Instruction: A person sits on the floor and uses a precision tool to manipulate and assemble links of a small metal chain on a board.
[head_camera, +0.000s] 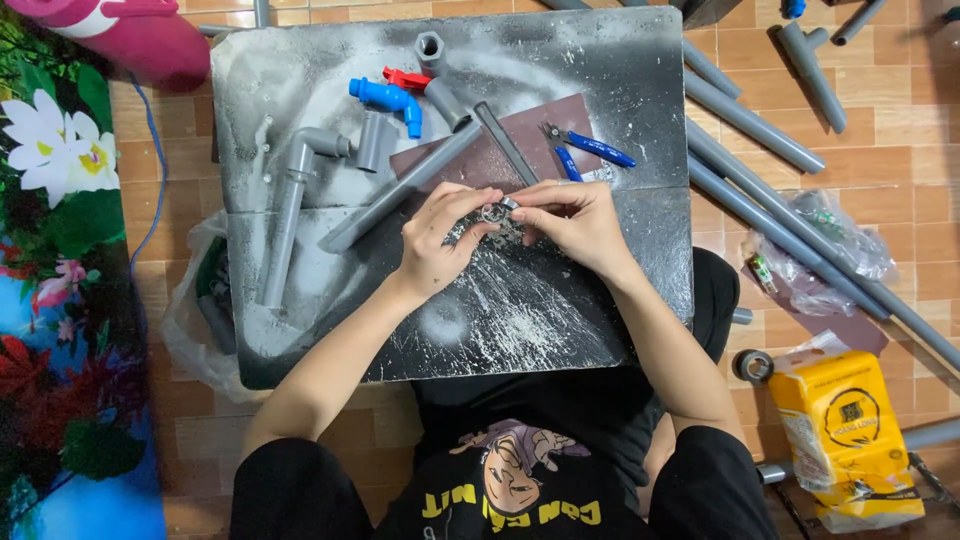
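My left hand (440, 235) and my right hand (575, 222) meet over a dark scratched work board (300, 70). Together they pinch a small grey round fitting (494, 214) between the fingertips. A long grey pipe (400, 188) lies slanted just left of my left hand. A thin dark bar (503, 140) runs from the back toward my fingers. Blue-handled pliers (585, 150) rest on a brown sheet (530, 125) just behind my right hand.
On the board lie a blue tap (388, 99) with a red handle, a grey elbow with pipe (290, 200) and short grey couplings (372, 140). Several long grey pipes (760, 195) cover the tiled floor at right, beside plastic bags (830, 240), a yellow packet (845, 435) and a tape roll (752, 366).
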